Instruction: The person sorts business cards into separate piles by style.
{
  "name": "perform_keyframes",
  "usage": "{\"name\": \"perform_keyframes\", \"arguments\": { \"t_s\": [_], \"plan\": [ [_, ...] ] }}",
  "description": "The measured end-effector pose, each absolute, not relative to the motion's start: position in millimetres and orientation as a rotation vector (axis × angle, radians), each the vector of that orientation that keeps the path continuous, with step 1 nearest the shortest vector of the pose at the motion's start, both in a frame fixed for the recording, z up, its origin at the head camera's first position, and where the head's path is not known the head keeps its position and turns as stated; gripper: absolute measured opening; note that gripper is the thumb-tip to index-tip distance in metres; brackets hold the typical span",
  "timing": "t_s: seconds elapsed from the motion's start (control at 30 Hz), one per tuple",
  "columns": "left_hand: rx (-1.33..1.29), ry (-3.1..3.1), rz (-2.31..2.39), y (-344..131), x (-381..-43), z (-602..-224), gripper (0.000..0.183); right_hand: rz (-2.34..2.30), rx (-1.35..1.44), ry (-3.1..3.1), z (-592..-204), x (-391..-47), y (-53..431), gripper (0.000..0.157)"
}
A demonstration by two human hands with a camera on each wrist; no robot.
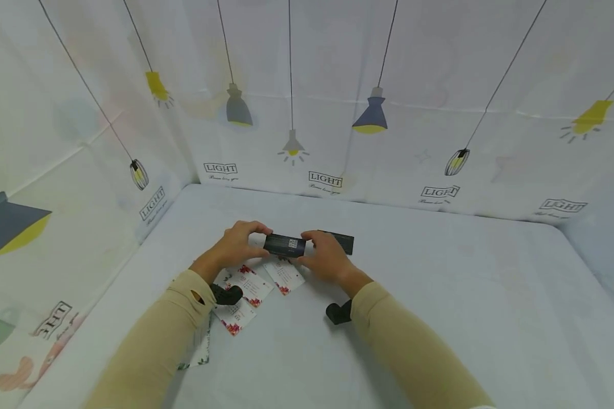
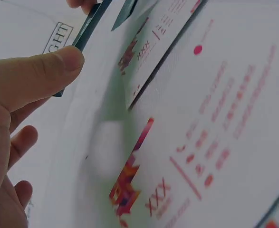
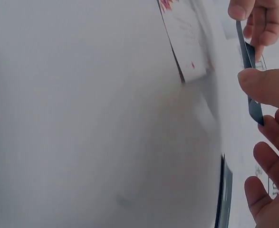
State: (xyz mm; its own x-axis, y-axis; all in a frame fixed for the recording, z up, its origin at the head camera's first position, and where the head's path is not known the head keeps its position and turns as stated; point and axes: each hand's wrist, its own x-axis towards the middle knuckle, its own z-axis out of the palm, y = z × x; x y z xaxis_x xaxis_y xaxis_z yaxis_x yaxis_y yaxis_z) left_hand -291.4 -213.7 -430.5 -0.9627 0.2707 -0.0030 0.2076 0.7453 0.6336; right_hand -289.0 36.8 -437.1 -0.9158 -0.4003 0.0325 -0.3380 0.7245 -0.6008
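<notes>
Spanning left grip (image 1: 237,244) to right grip (image 1: 328,257): black card (image 1: 283,245) (pinched).

A white-covered table (image 1: 450,289) bears red-patterned white cards (image 1: 252,286), a dark card (image 1: 345,243) and a leaf-edged sheet (image 1: 202,349).

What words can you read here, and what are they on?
"LIGHT": repeated on the wall cloth; the script beneath is too blurred.
"XXX": on two white cards; their other lines are blurred.
Held dark card, another dark card: print too small to read.
</notes>
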Motion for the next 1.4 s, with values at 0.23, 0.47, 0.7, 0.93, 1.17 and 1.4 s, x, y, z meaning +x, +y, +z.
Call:
{"name": "perform_keyframes", "arguments": {
  "t_s": [0.23,0.47,0.7,0.93,1.17,1.4],
  "plan": [
    [0.399,2.865,1.002,-176.7,-299.7,-428.0,0.045,-1.035,-0.569,2.824,-437.9,-292.8,73.1,0.061],
    [0.448,2.836,1.062,-151.4,-306.8,-432.2,0.045,-1.018,-0.524,2.854,-435.0,-292.2,100.2,0.06],
    [0.469,2.823,1.101,-135.0,-315.1,-441.4,0.048,-1.009,-0.503,2.875,-433.1,-292.5,115.7,0.059],
    [0.445,2.792,1.094,-118.1,-317.5,-440.4,0.046,-0.957,-0.473,2.906,-435.7,-298.8,129.3,0.058],
    [0.442,2.809,1.025,-106.7,-326.1,-448.0,0.043,-0.999,-0.418,2.872,-442.8,-302.9,134.4,0.058],
    [0.412,2.849,0.883,-97.7,-332.6,-448.4,0.042,-0.993,-0.397,2.898,-450.1,-307.1,134.5,0.057]
  ]
}}
